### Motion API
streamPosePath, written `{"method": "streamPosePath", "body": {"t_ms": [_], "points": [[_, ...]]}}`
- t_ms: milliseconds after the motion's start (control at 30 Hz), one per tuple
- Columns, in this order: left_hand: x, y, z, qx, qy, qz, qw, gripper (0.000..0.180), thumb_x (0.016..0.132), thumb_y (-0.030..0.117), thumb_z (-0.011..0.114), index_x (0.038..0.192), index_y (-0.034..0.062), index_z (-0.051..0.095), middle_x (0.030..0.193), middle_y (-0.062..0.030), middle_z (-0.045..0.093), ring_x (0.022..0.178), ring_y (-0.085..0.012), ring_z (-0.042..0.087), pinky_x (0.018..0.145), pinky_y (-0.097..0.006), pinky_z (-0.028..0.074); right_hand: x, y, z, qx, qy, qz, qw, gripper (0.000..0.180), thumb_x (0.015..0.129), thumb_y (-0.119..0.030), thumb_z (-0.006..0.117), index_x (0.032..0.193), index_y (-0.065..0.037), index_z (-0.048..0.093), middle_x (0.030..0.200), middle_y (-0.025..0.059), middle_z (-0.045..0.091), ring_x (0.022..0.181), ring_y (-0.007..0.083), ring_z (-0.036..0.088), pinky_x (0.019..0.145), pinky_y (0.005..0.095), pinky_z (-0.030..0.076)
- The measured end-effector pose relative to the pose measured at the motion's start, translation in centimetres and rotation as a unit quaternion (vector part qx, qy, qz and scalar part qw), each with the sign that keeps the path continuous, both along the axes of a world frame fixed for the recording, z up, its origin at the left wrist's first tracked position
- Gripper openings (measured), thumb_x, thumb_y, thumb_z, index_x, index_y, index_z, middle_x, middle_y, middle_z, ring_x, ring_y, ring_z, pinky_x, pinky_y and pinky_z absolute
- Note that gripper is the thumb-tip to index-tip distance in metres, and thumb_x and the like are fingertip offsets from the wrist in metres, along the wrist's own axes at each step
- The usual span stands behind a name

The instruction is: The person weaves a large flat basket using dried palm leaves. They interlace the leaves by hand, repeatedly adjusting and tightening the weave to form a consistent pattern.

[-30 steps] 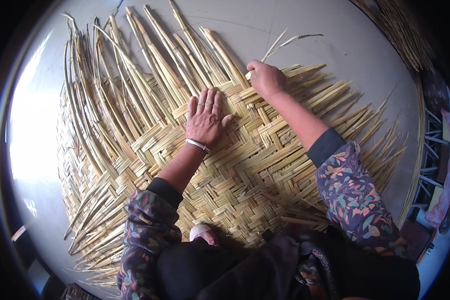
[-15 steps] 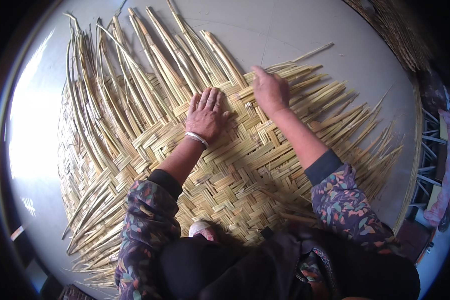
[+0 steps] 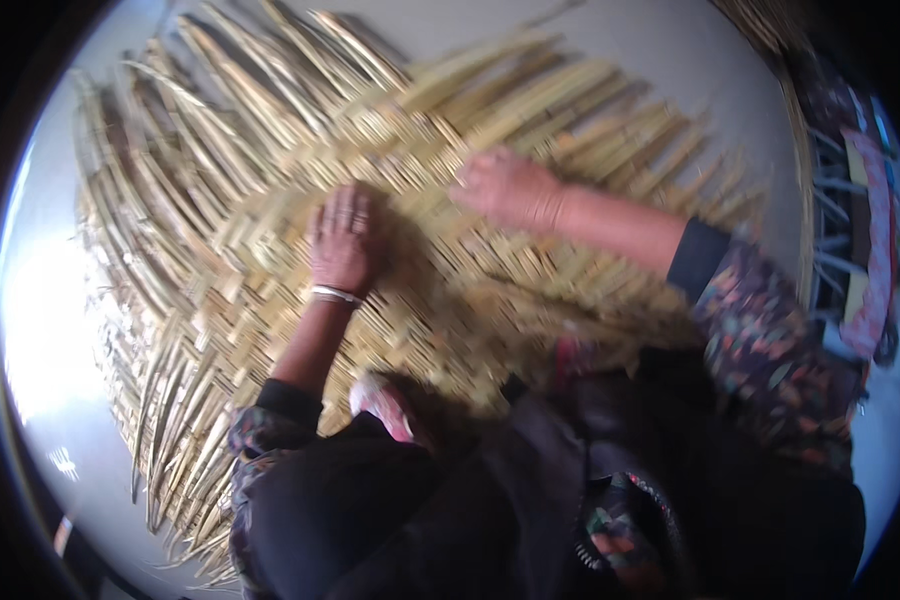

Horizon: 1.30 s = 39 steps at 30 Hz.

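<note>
Head view is looking down at a person who is kneeling over a wide woven mat [image 3: 270, 260] of pale yellow strips, which is lying flat on a grey floor [image 3: 660, 40] and spreading under and all around both hands. Left hand [image 3: 342, 240] is resting palm down on the woven part of the mat, its fingers stretched out flat and close together, holding nothing; a thin silver bangle [image 3: 335, 294] is sitting on the wrist just behind it. Right hand [image 3: 505, 188] is lying just beside the left one, a little farther from the body, knuckles up and fingers curled down onto the strips (the picture is blurred there, so I cannot tell whether it is pinching a strip or only pressing). Beyond both hands, loose strip ends [image 3: 270, 60] are fanning out unwoven toward the far edge of the mat, and more loose ends [image 3: 170, 470] are trailing off on the left hand's side, nearer the body. Both forearms are coming out of dark patterned sleeves [image 3: 760, 330], the right one reaching across the mat at a slant. Out past the right arm, well apart from the hands, a bundle of more strips [image 3: 798, 150] is curving along the floor, with some coloured cloth [image 3: 870, 290] beside it.
</note>
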State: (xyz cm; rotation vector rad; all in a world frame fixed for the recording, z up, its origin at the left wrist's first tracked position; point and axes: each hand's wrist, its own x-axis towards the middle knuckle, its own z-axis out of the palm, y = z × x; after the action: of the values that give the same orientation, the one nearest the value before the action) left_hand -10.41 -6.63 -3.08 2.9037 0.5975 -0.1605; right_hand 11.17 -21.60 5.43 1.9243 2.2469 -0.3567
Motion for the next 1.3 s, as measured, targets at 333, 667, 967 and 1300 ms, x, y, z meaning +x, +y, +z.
{"method": "streamPosePath", "body": {"t_ms": [333,667,967,1300], "points": [[-7.5,-4.8,2.2,-0.028,0.025,0.003,0.999,0.061,0.087,0.039,0.049,0.139,0.0128,0.031,0.147,-0.0082,0.025,0.137,-0.0267,0.017,0.109,-0.046,0.013,7.2,-20.8,8.0,-0.263,-0.036,-0.213,0.940,0.027,0.081,-0.010,0.054,0.108,-0.009,0.059,0.095,0.0091,0.060,0.092,0.0241,0.056,0.083,0.0395,0.047],[-13.5,-4.9,3.8,-0.017,0.096,0.000,0.995,0.065,0.085,0.031,0.054,0.141,0.0122,0.028,0.149,-0.0081,0.021,0.138,-0.0277,0.016,0.108,-0.044,0.019,-0.8,-32.8,6.3,-0.165,0.152,-0.460,0.859,0.026,0.086,-0.023,0.051,0.106,-0.008,0.056,0.092,0.0128,0.058,0.088,0.0308,0.057,0.076,0.0408,0.046],[-14.6,-5.8,5.5,-0.066,0.213,0.021,0.975,0.065,0.083,0.031,0.054,0.139,0.0104,0.031,0.147,-0.0133,0.022,0.135,-0.0322,0.021,0.106,-0.047,0.025,-5.5,-31.8,4.4,-0.025,0.067,-0.388,0.919,0.027,0.088,-0.024,0.049,0.108,-0.006,0.054,0.094,0.0141,0.056,0.090,0.0309,0.056,0.078,0.0403,0.045],[-9.6,9.8,10.0,-0.222,0.081,-0.014,0.972,0.040,0.087,0.011,0.058,0.122,-0.0046,0.050,0.120,-0.0178,0.056,0.106,-0.0205,0.055,0.091,-0.031,0.042,-5.9,-30.9,4.5,0.055,0.067,-0.508,0.857,0.028,0.089,-0.023,0.048,0.109,-0.005,0.054,0.098,0.0156,0.055,0.092,0.0311,0.055,0.079,0.0413,0.044]]}}
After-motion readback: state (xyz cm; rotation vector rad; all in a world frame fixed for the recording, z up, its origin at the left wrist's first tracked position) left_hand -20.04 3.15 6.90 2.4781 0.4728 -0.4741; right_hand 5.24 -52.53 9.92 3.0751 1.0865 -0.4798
